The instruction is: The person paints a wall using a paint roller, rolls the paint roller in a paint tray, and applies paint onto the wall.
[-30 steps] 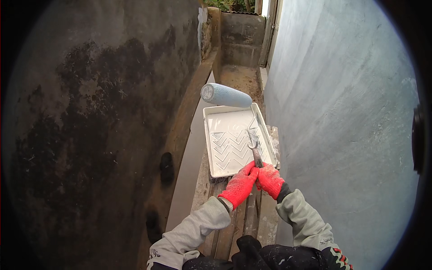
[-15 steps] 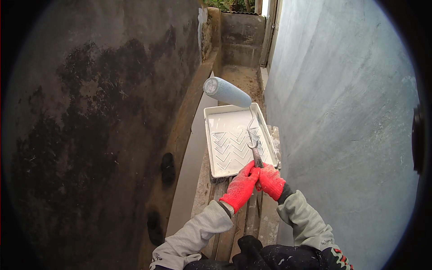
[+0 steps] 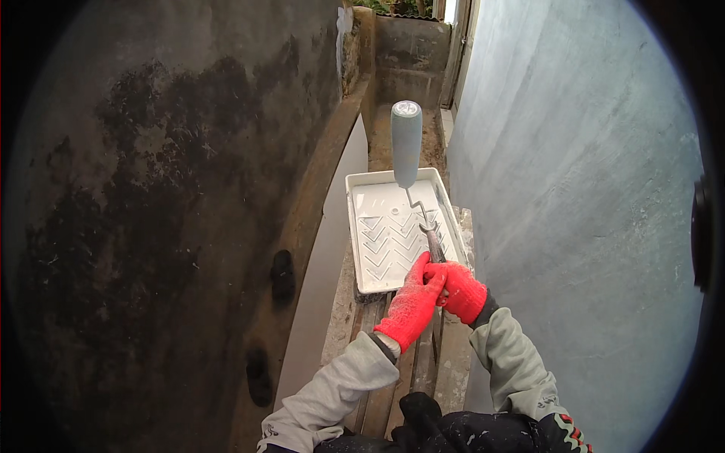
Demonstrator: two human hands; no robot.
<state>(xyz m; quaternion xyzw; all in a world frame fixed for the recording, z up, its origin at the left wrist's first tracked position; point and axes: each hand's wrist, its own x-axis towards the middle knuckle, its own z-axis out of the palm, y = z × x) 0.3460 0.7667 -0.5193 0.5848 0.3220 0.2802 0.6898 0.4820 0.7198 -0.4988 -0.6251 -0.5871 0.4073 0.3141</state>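
Note:
Both my hands wear red gloves and grip the handle of a paint roller [image 3: 407, 143]. My left hand [image 3: 411, 302] closes on the handle from the left, its fingers meeting those of my right hand [image 3: 462, 291], which wraps the handle from the right. The roller's pale grey-blue sleeve points up and away, above the far end of a white paint tray [image 3: 361, 272]. White paint [image 3: 377, 202] lies in the tray's far part, and raised zigzag ridges show on its near part. The glove fingers partly hide the handle's lower end.
The tray rests on a paint-spattered wooden plank bench [image 3: 453, 355]. To the right rises a pale grey-blue wall [image 3: 574, 189]; to the left, a dark stained wall [image 3: 151, 226]. Two dark sandals [image 3: 282, 278] lie on the ledge at left. A low concrete wall [image 3: 411, 57] closes the far end.
The roller has swung from leaning left to pointing nearly straight up and away. Both hands have risen slightly, still on the handle, with my right hand a little further right.

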